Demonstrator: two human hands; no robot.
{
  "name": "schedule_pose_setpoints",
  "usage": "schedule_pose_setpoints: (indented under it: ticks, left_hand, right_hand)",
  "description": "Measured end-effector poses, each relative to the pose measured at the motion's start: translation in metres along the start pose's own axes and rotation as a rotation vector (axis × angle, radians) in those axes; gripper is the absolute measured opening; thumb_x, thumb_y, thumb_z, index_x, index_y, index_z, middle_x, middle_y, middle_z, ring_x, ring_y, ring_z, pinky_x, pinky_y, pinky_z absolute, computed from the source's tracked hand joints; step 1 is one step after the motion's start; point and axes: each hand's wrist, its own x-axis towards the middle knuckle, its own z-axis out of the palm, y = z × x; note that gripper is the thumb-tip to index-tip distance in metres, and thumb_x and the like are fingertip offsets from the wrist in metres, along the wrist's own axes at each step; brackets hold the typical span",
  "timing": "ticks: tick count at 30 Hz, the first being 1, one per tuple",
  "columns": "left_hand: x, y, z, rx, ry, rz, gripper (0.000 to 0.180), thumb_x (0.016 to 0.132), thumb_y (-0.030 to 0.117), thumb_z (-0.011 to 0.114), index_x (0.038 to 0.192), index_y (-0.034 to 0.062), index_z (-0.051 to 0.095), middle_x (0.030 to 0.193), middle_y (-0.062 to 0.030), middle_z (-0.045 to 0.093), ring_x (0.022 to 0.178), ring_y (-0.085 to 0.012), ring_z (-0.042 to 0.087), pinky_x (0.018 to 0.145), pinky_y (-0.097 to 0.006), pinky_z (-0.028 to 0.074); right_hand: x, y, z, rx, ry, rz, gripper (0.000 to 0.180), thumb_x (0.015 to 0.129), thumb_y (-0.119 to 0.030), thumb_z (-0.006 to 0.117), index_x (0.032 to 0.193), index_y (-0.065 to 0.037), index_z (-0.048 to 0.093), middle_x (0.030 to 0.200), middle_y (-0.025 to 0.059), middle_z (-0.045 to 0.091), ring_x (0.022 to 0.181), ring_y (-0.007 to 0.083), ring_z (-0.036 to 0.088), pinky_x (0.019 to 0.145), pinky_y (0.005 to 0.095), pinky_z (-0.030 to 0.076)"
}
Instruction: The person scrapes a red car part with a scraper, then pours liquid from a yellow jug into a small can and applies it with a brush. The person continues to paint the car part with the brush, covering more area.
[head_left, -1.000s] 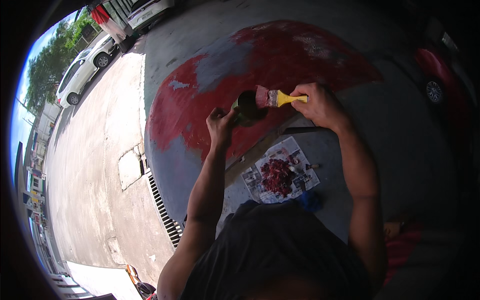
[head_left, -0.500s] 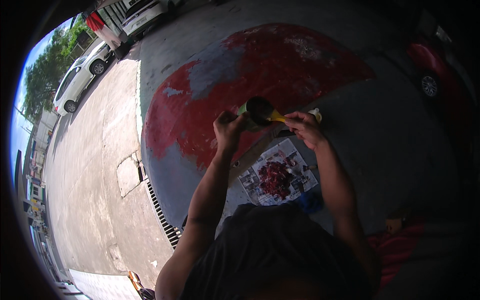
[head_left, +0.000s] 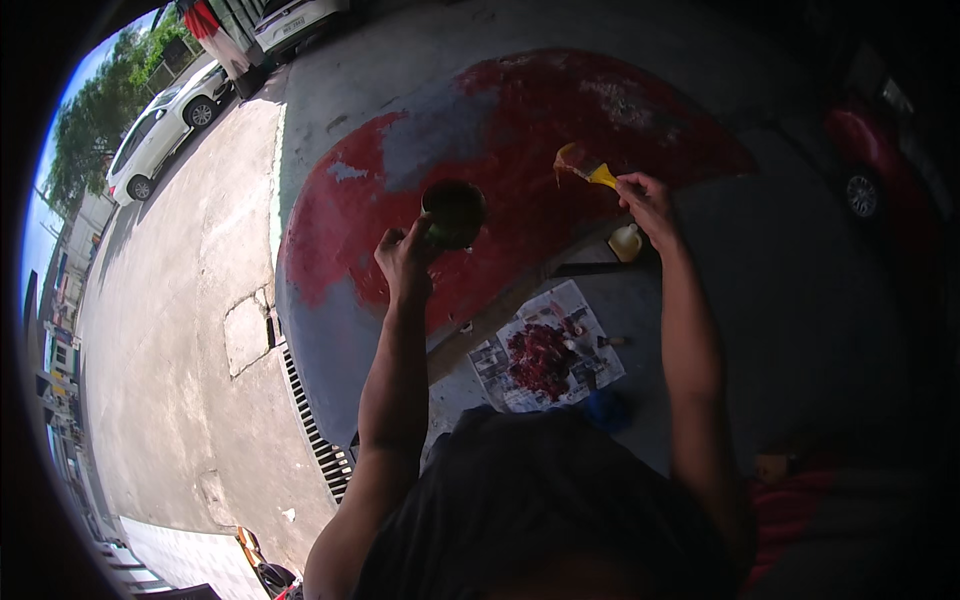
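Observation:
My left hand [head_left: 404, 262] grips a dark round can [head_left: 456, 216] by its side, thumb at the rim; its contents are too dark to make out. In my right hand [head_left: 650, 206] is a yellow-handled paintbrush [head_left: 601, 176], fingers closed round the handle. Wet, orange-brown stuff hangs in a strand from the bristles. Both are above a large curved panel [head_left: 540, 110], which looks like a car hood, patchy red with bare grey areas. The can and the brush are well apart.
Nearer me, a newspaper sheet [head_left: 488, 366] bears a heap of dark red scraps [head_left: 540, 360] and a few tools. A pale bottle [head_left: 626, 243] stands right of it, a blue item [head_left: 607, 408] below. A drain grate [head_left: 312, 420] runs at left; a white car [head_left: 165, 135] is parked beyond.
My right hand has drawn the brush out of the can and carried it up and right, over the panel. My left hand has moved the can left.

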Motion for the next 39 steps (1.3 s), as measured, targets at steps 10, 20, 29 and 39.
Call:
schedule_pose_setpoints:
  ticks: [10,20,29,39]
  left_hand:
    - [-0.007,0.030,-0.122,-0.099,0.158,0.118,0.029,0.091,0.021,0.075,0.099,-0.0040,0.063,0.096,-0.0114,0.060,0.090,-0.0268,0.073,0.076,-0.038,0.064]
    - [-0.030,0.026,-0.204,-0.125,0.316,0.175,0.035,0.096,0.024,0.071,0.115,-0.0030,0.060,0.107,-0.0169,0.064,0.101,-0.0319,0.071,0.087,-0.044,0.060]
    - [-0.045,0.042,-0.237,-0.253,0.430,0.193,0.029,0.096,0.022,0.072,0.109,-0.0003,0.060,0.110,-0.0189,0.067,0.102,-0.0313,0.070,0.088,-0.046,0.059]
    - [-0.052,0.046,-0.255,-0.258,0.464,0.193,0.027,0.096,0.021,0.072,0.108,0.0009,0.059,0.114,-0.0189,0.069,0.103,-0.0323,0.071,0.089,-0.047,0.058]
  right_hand:
    - [-0.033,0.019,0.073,-1.134,-0.303,-0.392,0.025,0.093,-0.007,0.063,0.118,-0.007,0.065,0.100,0.0142,0.062,0.102,0.0306,0.062,0.087,0.0422,0.049]
    - [-0.067,0.018,0.171,-0.958,-0.349,-0.635,0.004,0.090,-0.002,0.063,0.092,-0.004,0.061,0.083,0.0122,0.051,0.091,0.0271,0.057,0.079,0.0441,0.050]
    - [0.056,0.016,0.211,-1.225,-0.091,-0.605,0.021,0.092,-0.006,0.063,0.112,-0.003,0.063,0.099,0.0223,0.063,0.101,0.0334,0.065,0.087,0.0367,0.050]
    - [0.019,-0.027,0.308,-1.948,-0.576,-1.171,0.024,0.097,-0.024,0.060,0.111,-0.008,0.071,0.099,0.0095,0.073,0.102,0.0226,0.066,0.089,0.0357,0.051]
